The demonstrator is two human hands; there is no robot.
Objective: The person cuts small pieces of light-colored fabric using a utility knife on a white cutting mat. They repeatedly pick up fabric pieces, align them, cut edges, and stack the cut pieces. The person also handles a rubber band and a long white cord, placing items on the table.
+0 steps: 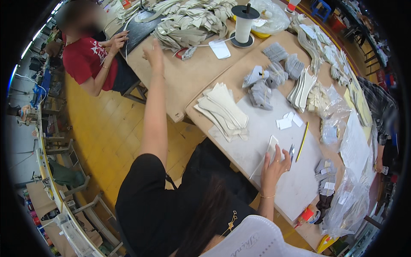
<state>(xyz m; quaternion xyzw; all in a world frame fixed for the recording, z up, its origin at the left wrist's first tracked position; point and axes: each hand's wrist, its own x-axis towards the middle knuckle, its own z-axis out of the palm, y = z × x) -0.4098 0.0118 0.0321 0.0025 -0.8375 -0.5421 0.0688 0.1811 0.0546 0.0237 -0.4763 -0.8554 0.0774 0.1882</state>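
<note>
My left hand (153, 55) is stretched far forward over the brown table, its fingers apart and nothing visible in them. It is just left of a heap of pale cut strips (184, 30). My right hand (275, 166) rests over the grey board (295, 188) with its fingers spread. Under or beside its fingertips lies a narrow white piece with a clear edge (272, 144); the fingers partly cover it. Small metal snips (292, 152) lie against the right side of that hand. A yellow-and-black pencil (302, 141) is a little farther right.
Cream shaped pieces (222, 109) are stacked left on the board. Grey bundles (274, 73) and small white cards (289, 121) lie beyond. A white spool (244, 25) stands at the back. A person in a red shirt (87, 60) works at far left. Plastic bags (349, 201) line the right.
</note>
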